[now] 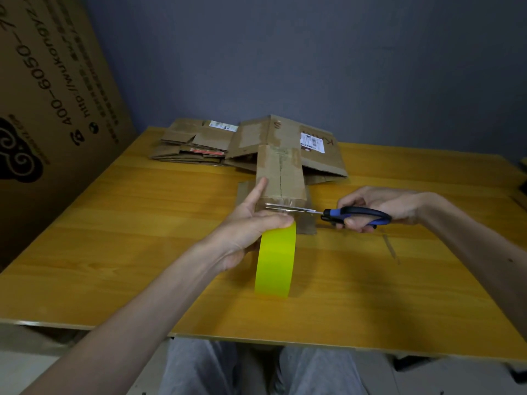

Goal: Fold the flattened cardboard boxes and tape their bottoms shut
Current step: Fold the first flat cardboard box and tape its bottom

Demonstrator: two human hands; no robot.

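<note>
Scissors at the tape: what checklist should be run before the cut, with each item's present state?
1. The right hand grips the scissors: ok.
2. The blades sit between the cardboard box and the tape roll: ok.
3. The left hand holds the roll: ok.
4. The left index finger steadies the box: ok.
5. The left thumb is clear of the blades: cannot tell.
6. The box bottom is sealed flat: cannot tell.

blue-grey wall (pixel 313 52) bhd yellow wood-grain table (pixel 114 252), big printed carton (pixel 42 109) leaning at left, pale floor (pixel 427 377) below.
</note>
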